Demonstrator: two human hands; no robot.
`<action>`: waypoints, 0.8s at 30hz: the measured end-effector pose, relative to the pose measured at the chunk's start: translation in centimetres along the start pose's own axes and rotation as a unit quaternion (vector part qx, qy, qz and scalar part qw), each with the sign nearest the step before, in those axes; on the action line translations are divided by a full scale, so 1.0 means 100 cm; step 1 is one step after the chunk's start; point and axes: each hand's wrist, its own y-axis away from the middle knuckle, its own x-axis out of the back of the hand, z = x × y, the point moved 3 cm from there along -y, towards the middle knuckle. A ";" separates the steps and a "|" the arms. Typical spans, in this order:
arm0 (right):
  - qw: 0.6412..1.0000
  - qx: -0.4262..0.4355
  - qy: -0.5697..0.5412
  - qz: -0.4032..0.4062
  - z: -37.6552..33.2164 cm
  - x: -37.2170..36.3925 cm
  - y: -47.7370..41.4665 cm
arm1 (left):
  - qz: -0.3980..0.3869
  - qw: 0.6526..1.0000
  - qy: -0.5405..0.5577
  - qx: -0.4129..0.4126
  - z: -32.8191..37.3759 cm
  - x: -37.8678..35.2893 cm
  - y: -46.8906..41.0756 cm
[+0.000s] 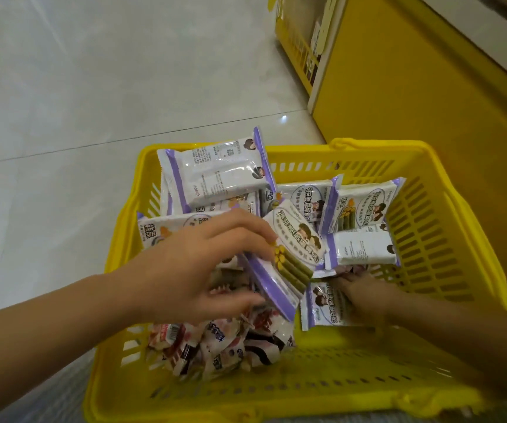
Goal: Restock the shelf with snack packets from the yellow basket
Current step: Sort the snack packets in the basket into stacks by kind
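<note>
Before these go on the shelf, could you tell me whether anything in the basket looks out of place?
Nothing looks damaged. The packets lie jumbled, and the far-left packet leans tilted, poking above the basket rim.

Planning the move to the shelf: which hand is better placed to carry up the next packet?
Left, probably. The left hand pinches a tilted purple-edged packet raised above the others; the right hand is low in the yellow basket, its grip unclear.
</note>
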 end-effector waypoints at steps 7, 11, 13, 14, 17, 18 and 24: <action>1.000 0.020 -0.021 0.005 0.006 0.005 0.008 | -0.078 0.997 0.019 0.004 0.012 -0.022 -0.011; 0.996 0.042 -0.040 -0.064 0.007 0.014 0.013 | -0.125 0.990 0.040 0.054 0.013 -0.047 -0.021; 0.993 0.051 -0.048 -0.096 0.010 0.019 0.016 | -0.123 0.985 0.060 0.102 0.010 -0.062 -0.030; 0.992 0.053 -0.053 -0.105 0.012 0.023 0.018 | -0.123 0.980 0.079 0.134 0.008 -0.071 -0.035; 0.991 0.051 -0.047 -0.118 0.016 0.029 0.025 | -0.140 0.951 0.156 0.229 0.007 -0.102 -0.048; 0.991 0.053 -0.042 -0.117 0.016 0.030 0.026 | -0.146 0.945 0.168 0.242 0.008 -0.114 -0.052; 0.995 0.030 0.019 -0.091 0.016 0.040 0.031 | -0.156 0.903 0.254 0.308 0.004 -0.174 -0.064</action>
